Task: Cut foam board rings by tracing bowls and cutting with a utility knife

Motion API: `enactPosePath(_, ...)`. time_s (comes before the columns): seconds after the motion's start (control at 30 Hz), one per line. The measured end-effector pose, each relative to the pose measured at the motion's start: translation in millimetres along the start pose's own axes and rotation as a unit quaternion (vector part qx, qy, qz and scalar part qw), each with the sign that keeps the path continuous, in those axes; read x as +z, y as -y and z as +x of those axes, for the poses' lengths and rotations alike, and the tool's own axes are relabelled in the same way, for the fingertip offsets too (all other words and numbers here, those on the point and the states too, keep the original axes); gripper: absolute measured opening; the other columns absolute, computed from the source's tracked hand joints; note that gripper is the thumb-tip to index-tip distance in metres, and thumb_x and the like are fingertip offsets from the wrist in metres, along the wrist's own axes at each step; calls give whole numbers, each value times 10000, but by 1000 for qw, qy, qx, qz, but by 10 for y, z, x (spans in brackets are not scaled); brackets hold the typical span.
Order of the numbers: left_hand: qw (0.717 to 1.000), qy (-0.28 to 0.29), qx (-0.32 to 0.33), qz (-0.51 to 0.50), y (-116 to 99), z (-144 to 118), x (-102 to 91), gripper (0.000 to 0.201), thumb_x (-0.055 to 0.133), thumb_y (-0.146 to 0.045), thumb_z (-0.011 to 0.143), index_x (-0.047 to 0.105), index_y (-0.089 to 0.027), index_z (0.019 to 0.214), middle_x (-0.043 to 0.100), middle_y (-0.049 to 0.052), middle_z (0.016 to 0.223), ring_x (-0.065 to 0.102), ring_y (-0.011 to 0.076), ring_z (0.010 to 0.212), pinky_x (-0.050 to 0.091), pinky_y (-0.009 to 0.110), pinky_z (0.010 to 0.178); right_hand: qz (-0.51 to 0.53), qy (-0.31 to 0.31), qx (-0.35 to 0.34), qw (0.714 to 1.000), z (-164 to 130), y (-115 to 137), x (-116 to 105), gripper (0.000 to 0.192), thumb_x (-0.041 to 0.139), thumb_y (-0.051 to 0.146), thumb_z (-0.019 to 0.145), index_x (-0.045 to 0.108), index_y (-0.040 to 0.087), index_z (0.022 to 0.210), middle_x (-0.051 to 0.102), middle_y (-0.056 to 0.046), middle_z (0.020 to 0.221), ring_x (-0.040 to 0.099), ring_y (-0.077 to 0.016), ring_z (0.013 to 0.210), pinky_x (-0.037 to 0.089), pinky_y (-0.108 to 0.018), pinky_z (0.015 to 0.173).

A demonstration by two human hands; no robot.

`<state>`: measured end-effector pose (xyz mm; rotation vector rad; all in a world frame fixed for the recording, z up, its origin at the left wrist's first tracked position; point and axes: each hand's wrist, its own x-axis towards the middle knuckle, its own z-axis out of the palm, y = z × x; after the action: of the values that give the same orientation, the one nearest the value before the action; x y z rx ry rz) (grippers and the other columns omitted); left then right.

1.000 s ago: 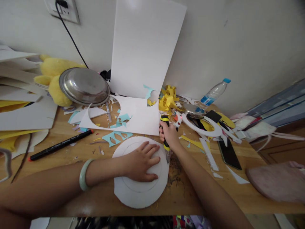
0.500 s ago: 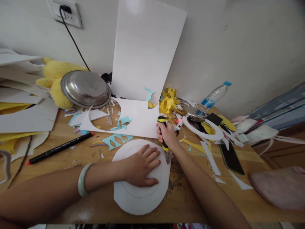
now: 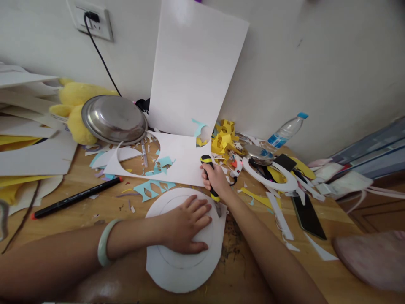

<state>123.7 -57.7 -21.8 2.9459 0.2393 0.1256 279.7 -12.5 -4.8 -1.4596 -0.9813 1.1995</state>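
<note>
My left hand [image 3: 186,223] lies flat with its fingers spread on a roughly round piece of white foam board [image 3: 182,280]. A pencilled circle shows on the board inside its edge. In my right hand [image 3: 217,179] is a craft knife [image 3: 207,164] with a black and yellow handle. Its metal blade points down at the board's upper right edge, by a small corner of board that juts out. How deep the tip has gone I cannot tell. Just behind the knife lies a white sheet [image 3: 186,158] with large round cut-outs.
A black marker [image 3: 77,197] lies left, below an upturned steel bowl [image 3: 115,118] and a yellow plush toy [image 3: 77,118]. To the right are a glue gun [image 3: 236,166], a white ring [image 3: 272,179], a phone [image 3: 308,215] and a leaning bottle [image 3: 286,131]. Paper scraps surround them.
My right hand has moved the knife slightly left along the board's upper right edge. My left hand stays pressed on the board. The whole view has shifted a little.
</note>
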Motion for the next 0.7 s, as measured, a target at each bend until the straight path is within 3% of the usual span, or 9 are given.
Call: enactPosePath(0.7, 1000, -18, 13, 17, -2, 15, -2, 569, 414, -538, 846, 518, -92, 1182, 454, 193, 1312, 356, 334, 1237, 203, 517, 1046, -16, 41, -9, 999, 109, 59, 104, 111, 493, 285, 726, 437, 193, 698, 371, 97, 425, 296, -47, 275, 233, -178, 257)
